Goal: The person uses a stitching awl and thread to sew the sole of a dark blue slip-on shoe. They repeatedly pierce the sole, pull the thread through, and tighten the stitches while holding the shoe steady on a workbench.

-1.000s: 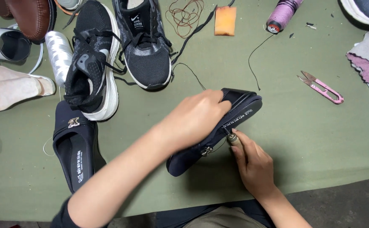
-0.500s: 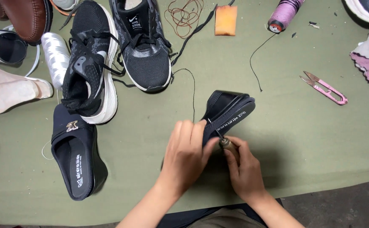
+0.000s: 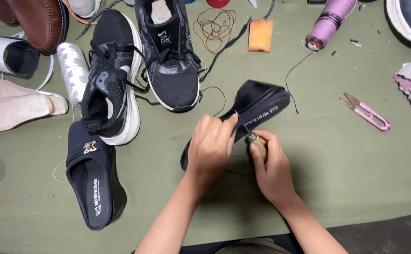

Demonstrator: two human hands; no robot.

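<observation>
Black slip-on shoe with thick sole (image 3: 257, 106), tilted above green table (image 3: 356, 178), clamped at mid-body by left hand (image 3: 210, 148) to steady sole edge for wooden-handled stitching awl (image 3: 255, 140) gripped in right hand (image 3: 271, 167); pink thread snips (image 3: 366, 112) within reach.

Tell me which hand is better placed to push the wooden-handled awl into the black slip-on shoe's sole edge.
Right. The right hand already grips the wooden-handled awl, its metal tip against the black slip-on shoe at the sole edge. The left hand is busy clamping the shoe steady.
</observation>
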